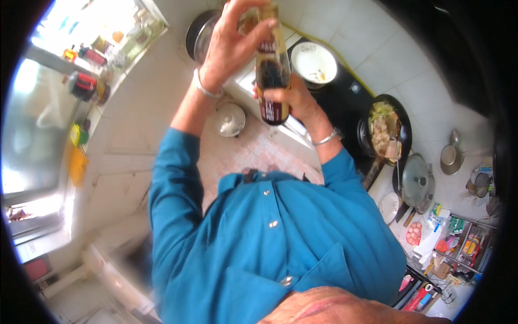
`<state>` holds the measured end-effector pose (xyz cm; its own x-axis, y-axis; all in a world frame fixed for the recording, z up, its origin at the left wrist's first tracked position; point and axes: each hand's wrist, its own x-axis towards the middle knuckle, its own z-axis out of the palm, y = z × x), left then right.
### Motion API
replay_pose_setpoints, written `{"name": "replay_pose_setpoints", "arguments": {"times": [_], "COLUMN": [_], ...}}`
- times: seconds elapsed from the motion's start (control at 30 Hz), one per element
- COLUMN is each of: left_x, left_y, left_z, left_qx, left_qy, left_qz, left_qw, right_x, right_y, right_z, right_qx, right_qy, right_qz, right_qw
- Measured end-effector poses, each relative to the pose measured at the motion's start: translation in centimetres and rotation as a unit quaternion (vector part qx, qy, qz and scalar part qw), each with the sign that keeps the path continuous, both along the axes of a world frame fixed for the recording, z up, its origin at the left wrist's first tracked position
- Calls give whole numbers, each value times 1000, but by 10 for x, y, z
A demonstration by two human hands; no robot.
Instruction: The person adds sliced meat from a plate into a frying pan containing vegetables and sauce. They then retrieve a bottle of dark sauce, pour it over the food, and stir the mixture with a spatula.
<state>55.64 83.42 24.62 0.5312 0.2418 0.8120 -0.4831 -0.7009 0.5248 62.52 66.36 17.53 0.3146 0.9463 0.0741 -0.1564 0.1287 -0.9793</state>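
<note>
A glass bottle of dark sauce (pixel 273 75) is held up in front of me, its base towards my body and its top near the upper picture edge. My right hand (pixel 297 97) wraps around its lower half. My left hand (pixel 230 46) is at the upper end, with the thumb across the bottle and a finger curled over near the top. Whether the cap is on cannot be made out. Beyond my right hand a white dish (pixel 314 62) with food scraps rests on the black stove (pixel 336 95). Farther right, a wok (pixel 404 121) holds meat, greens and a metal spatula (pixel 397 162).
A glass lid (pixel 415 178), a white plate (pixel 389 207) and eggs (pixel 414 233) lie along the right counter. A lidded pot (pixel 230 119) stands low ahead. Jars and bottles (pixel 93 56) line the window sill at left. A pan (pixel 200 36) sits behind my left hand.
</note>
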Motion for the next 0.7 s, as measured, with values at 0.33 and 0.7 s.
{"name": "replay_pose_setpoints", "arguments": {"times": [0.33,0.7], "left_x": [19,-47], "left_y": [-50,-54], "left_z": [22,-67], "left_qx": [6,-141], "left_qy": [-105,43], "left_qz": [8,77], "left_qw": [994,986], "right_x": [-10,24], "right_y": [-23,-20], "right_z": [8,-25], "right_qx": [62,68], "right_qy": [-87,-108], "right_qz": [-84,-101], "right_qw": [991,987]}}
